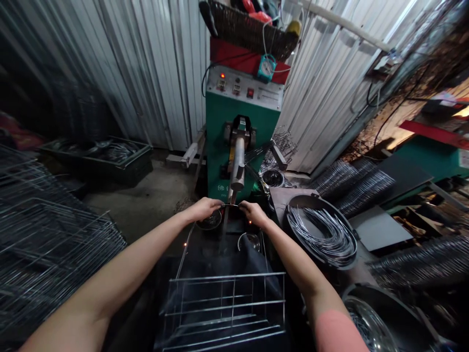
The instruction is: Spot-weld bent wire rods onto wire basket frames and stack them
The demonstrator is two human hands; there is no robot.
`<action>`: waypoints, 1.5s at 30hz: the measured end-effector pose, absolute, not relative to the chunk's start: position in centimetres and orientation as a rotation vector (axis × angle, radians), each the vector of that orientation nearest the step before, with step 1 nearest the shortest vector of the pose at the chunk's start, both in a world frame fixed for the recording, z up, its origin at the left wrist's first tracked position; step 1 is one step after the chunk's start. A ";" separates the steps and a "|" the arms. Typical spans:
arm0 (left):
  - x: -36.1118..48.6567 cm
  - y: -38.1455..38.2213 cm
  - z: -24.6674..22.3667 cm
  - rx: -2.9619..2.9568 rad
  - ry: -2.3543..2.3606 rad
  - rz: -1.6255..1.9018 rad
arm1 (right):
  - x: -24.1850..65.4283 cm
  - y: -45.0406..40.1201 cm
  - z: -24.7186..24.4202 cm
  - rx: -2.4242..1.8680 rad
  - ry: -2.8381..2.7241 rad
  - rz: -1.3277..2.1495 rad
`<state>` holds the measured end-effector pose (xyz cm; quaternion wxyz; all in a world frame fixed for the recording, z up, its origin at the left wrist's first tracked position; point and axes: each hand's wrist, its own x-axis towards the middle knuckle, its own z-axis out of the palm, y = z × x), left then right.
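Note:
A wire rack of thin metal rods lies over my lap, its two long side wires running forward to the machine. My left hand pinches the far end of the rack, left of the welding electrode. On the other side, my right hand pinches the same end. Between the hands a short cross wire spans just under the electrode tip; whether it touches is too small to tell. The electrode hangs from the thick metal arm of a green spot welder. Small orange sparks glow near both wrists.
At right, a round pan holds curved wires. Stacked wire rings stand behind it. Piled wire racks fill the left side. A green crate sits by the corrugated wall. A small bowl is below my left hand.

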<state>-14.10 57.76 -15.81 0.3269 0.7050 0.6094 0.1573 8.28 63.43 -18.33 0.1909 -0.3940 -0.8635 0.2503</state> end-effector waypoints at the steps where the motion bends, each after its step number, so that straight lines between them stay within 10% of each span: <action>1: -14.0 57.8 -15.4 1.784 1.603 0.364 | 8.3 63.6 -18.1 -1.101 -2.429 0.740; 28: -13.7 58.6 -12.9 1.602 1.531 0.177 | 10.0 63.6 -15.5 -1.372 -1.858 1.794; 45: -14.0 56.5 -10.5 1.588 1.597 0.219 | 11.4 59.6 -15.8 -1.213 -1.751 1.710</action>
